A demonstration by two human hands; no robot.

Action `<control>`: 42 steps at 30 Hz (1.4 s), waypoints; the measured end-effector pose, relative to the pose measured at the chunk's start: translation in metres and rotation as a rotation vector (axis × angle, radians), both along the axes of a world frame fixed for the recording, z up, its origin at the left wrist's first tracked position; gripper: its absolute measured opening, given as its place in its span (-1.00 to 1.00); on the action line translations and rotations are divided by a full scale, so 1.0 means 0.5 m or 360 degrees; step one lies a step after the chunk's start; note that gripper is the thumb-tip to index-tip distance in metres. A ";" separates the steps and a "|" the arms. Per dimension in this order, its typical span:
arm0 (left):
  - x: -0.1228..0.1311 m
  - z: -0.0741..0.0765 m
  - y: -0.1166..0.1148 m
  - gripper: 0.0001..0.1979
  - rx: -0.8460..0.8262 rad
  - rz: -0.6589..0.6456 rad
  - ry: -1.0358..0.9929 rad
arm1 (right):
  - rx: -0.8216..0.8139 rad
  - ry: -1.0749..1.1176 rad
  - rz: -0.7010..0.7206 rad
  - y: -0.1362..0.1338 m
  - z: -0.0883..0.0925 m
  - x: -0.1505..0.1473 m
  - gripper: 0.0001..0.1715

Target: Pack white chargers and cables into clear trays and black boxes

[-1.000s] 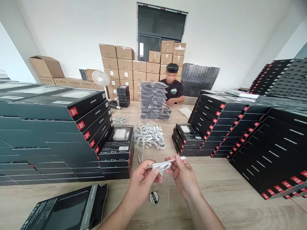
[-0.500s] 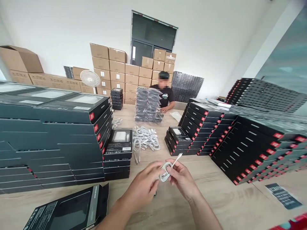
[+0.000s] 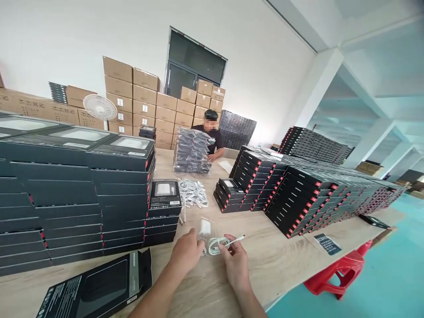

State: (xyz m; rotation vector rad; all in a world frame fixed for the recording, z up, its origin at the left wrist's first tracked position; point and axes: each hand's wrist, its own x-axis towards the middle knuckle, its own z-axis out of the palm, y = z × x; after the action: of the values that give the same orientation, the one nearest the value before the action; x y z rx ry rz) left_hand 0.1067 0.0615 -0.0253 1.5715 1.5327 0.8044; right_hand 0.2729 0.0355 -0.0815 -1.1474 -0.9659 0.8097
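Observation:
My right hand (image 3: 236,260) pinches a coiled white cable (image 3: 217,245) between thumb and fingers, with one plug end sticking out to the right. Left of it, my left hand (image 3: 188,248) is closed at the edge of a clear plastic bag (image 3: 211,232). A white charger block (image 3: 205,226) shows in that bag. The coil lies against the bag's lower part; whether any of it is inside, I cannot tell. Beyond my hands lies a loose pile of white cables (image 3: 194,193). A black box (image 3: 106,282) with an end flap open rests near my left forearm.
Stacked black boxes (image 3: 66,190) wall off the left side, with a shorter stack (image 3: 162,225) beside them. More black boxes (image 3: 298,198) fill the right. Across the table (image 3: 265,265) a person (image 3: 215,139) sits behind plastic-wrapped stacks (image 3: 190,152). A red stool (image 3: 341,274) stands at right.
My view has swung right. My left hand has let go of the cable coil and moved left to the plastic bag, which now shows. My right hand keeps the coil, lower down.

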 end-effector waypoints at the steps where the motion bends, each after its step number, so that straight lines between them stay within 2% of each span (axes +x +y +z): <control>1: 0.004 0.001 -0.001 -0.88 -0.0033 -0.0011 -0.0149 | 0.0031 -0.0034 -0.0023 0.003 0.005 0.001 -0.57; 4: 0.022 0.004 -0.007 -0.68 -0.0119 -0.0101 -0.0595 | 0.0141 -0.0267 -0.0116 0.009 0.026 0.008 -0.60; 7: 0.036 -0.001 -0.014 -0.52 -0.0342 -0.0241 -0.1361 | 0.0310 -0.0709 -0.0239 0.010 0.041 0.013 -0.69; 9: 0.040 -0.007 -0.016 -0.51 -0.0501 -0.0282 -0.1847 | 0.0442 -0.0958 -0.0288 0.006 0.044 0.016 -0.70; 10: 0.040 -0.011 -0.016 -0.55 -0.0526 -0.0276 -0.1970 | 0.0483 -0.1038 -0.0285 0.002 0.044 0.017 -0.69; 12: 0.040 -0.017 -0.015 -0.63 -0.0471 -0.0238 -0.1976 | 0.0491 -0.1087 -0.0179 -0.005 0.043 0.022 -0.65; 14: 0.039 -0.020 -0.013 -0.64 -0.0421 -0.0210 -0.1929 | 0.0404 -0.0986 0.0024 -0.010 0.046 0.032 -0.61; 18: 0.040 -0.014 -0.013 -0.58 -0.0394 -0.0212 -0.1885 | 0.0091 -0.0403 0.0203 -0.004 0.074 0.057 -0.52; 20: 0.044 -0.009 -0.015 -0.56 -0.0358 -0.0210 -0.1879 | -0.0071 -0.0144 0.0309 0.003 0.089 0.063 -0.38; 23: 0.054 -0.011 -0.015 -0.56 -0.0280 -0.0141 -0.1870 | -0.0130 -0.0086 0.0478 0.015 0.090 0.054 -0.30; 28: 0.069 -0.036 -0.002 -0.61 -0.0157 0.0158 -0.1802 | 0.0123 -0.0711 0.0104 0.040 0.042 0.011 -0.39; 30: 0.064 -0.041 0.004 -0.63 -0.0159 0.0233 -0.1791 | 0.0142 -0.0808 0.0094 0.051 0.031 -0.001 -0.40; 33: 0.047 -0.034 0.006 -0.71 -0.0259 0.0144 -0.1838 | 0.0088 -0.0695 0.0320 0.060 0.042 -0.004 -0.37; 35: 0.036 -0.023 0.003 -0.64 -0.0335 0.0023 -0.1904 | 0.0020 -0.0559 0.0532 0.058 0.060 0.000 -0.33; 37: 0.031 -0.014 0.000 -0.53 -0.0354 -0.0027 -0.1981 | -0.0076 -0.0402 0.0634 0.050 0.078 0.006 -0.32; 42: 0.037 0.001 -0.004 -0.33 -0.0196 -0.0043 -0.2126 | -0.0233 -0.0064 0.0389 0.022 0.097 0.020 -0.47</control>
State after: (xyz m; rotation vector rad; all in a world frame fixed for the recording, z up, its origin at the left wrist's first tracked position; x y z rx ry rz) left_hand 0.1250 0.0596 -0.0246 0.6053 0.5324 1.3083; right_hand 0.2829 0.0463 -0.0331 -1.1885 -1.1091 1.0716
